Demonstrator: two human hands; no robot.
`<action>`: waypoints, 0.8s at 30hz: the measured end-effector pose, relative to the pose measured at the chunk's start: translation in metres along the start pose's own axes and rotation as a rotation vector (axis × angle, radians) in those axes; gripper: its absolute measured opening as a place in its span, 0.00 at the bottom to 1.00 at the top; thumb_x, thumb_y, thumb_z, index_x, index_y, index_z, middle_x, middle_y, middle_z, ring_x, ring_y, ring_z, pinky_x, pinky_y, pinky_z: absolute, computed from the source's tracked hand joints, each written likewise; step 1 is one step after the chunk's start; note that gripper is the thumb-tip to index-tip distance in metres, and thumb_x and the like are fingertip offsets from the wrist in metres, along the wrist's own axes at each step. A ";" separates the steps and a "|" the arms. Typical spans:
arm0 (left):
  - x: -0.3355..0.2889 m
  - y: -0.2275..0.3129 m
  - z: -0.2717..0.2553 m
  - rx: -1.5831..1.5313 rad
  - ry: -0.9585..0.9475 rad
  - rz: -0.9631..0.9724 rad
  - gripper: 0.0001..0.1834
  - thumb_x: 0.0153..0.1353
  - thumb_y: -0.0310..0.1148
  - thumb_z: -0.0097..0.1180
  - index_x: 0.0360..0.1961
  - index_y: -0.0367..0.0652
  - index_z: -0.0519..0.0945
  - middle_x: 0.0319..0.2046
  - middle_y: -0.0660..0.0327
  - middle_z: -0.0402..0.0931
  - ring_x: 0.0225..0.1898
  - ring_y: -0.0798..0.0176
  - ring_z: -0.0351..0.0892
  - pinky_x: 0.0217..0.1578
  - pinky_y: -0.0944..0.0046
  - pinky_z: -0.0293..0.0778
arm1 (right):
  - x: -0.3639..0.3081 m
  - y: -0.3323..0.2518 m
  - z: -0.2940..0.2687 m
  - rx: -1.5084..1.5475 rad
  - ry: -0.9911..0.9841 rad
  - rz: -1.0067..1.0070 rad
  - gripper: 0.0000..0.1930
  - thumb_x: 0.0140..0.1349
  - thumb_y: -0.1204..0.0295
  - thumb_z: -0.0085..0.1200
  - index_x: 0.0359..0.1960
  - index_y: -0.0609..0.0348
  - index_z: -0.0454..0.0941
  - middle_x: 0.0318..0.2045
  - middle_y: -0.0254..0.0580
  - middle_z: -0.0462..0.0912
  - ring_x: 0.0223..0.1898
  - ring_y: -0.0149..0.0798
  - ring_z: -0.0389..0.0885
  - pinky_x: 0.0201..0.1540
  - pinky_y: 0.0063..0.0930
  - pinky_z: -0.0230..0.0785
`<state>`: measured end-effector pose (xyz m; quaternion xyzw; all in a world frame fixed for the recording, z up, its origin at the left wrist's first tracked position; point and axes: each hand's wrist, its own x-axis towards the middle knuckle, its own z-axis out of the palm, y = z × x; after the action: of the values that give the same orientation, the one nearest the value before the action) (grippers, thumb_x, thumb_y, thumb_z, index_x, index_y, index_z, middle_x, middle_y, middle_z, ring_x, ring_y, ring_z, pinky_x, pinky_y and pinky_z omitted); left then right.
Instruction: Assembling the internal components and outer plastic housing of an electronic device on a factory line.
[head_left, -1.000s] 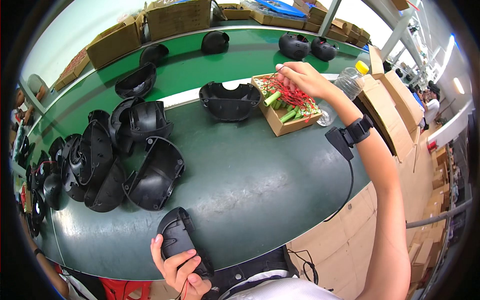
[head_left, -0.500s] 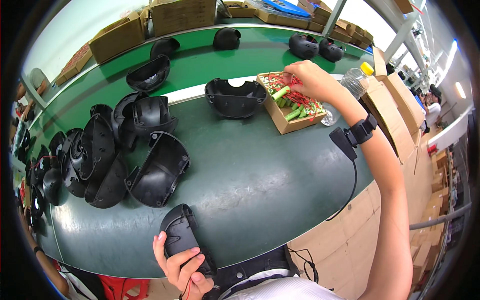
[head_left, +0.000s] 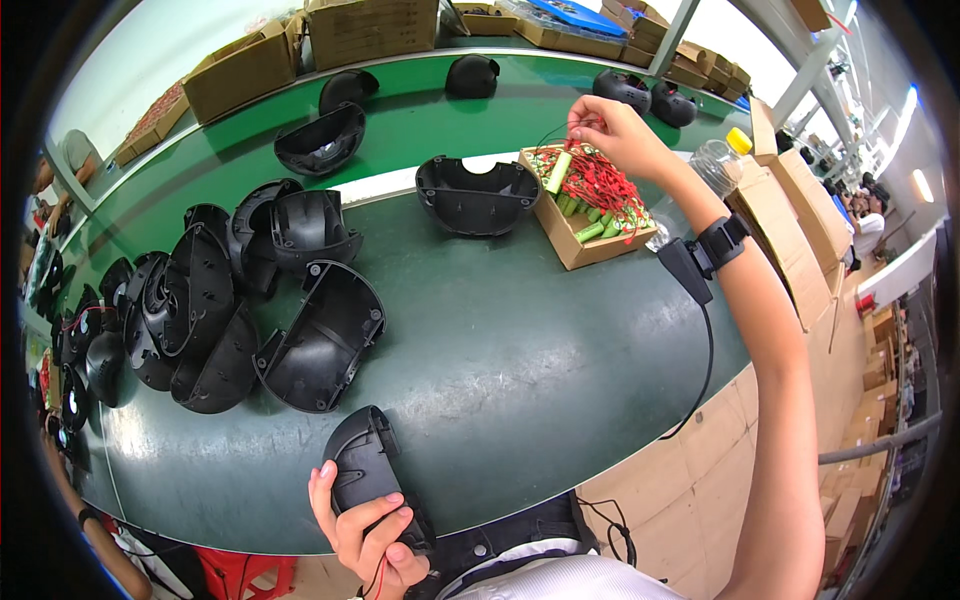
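Near the table's front edge my left hand is wrapped round a black plastic shell. A thin red wire shows by that palm. Above a cardboard box my right hand pinches thin red and black wires. Below the fingers a green cylindrical battery cell stands tilted, seemingly attached to these wires. More green cells and a tangle of red wires fill the box. An open black shell sits just left of the box.
Several black shells are heaped at the left of the green table. More shells sit on the green strip behind. A yellow-capped clear bottle and open carton stand right of the box. Another person's arm shows at lower left.
My right hand has risen slightly out of the box, pulling wires up, and the green cell has tipped more upright. The shells on the far green strip have shifted right. My left hand barely moved.
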<state>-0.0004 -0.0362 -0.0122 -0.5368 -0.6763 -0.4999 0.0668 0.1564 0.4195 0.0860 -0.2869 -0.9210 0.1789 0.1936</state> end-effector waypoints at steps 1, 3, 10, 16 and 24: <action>0.001 0.001 -0.001 0.009 -0.005 -0.004 0.21 0.66 0.39 0.36 0.21 0.37 0.73 0.31 0.55 0.74 0.59 0.30 0.61 0.59 0.36 0.55 | 0.003 0.005 0.001 0.059 0.004 0.019 0.03 0.63 0.79 0.49 0.36 0.65 0.72 0.31 0.36 0.80 0.35 0.26 0.79 0.40 0.21 0.71; 0.001 -0.003 -0.003 0.015 -0.034 0.027 0.21 0.65 0.38 0.36 0.21 0.37 0.73 0.31 0.55 0.74 0.59 0.30 0.61 0.59 0.36 0.56 | 0.008 0.014 0.000 0.147 -0.025 0.030 0.03 0.63 0.79 0.49 0.36 0.65 0.72 0.32 0.37 0.80 0.37 0.27 0.80 0.42 0.20 0.71; -0.001 -0.007 -0.002 0.011 -0.036 0.063 0.20 0.65 0.38 0.37 0.22 0.38 0.73 0.31 0.55 0.74 0.59 0.30 0.61 0.59 0.36 0.56 | 0.011 0.010 -0.002 0.316 -0.111 0.077 0.05 0.64 0.75 0.51 0.37 0.63 0.72 0.33 0.38 0.81 0.41 0.27 0.80 0.48 0.21 0.69; 0.002 -0.005 -0.003 0.024 -0.055 0.050 0.20 0.65 0.38 0.36 0.22 0.38 0.73 0.31 0.55 0.74 0.59 0.29 0.61 0.59 0.36 0.56 | 0.010 0.001 -0.004 0.251 -0.122 0.143 0.05 0.64 0.73 0.53 0.35 0.62 0.75 0.30 0.32 0.79 0.35 0.25 0.76 0.43 0.20 0.68; 0.002 -0.004 0.001 0.009 -0.027 0.047 0.19 0.63 0.37 0.36 0.21 0.37 0.73 0.31 0.55 0.74 0.58 0.29 0.62 0.59 0.36 0.56 | 0.009 0.007 -0.002 0.315 -0.116 0.152 0.07 0.65 0.69 0.52 0.35 0.59 0.76 0.29 0.29 0.78 0.34 0.23 0.74 0.38 0.19 0.67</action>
<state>-0.0043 -0.0335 -0.0140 -0.5589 -0.6667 -0.4878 0.0720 0.1533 0.4307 0.0875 -0.3109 -0.8668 0.3514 0.1689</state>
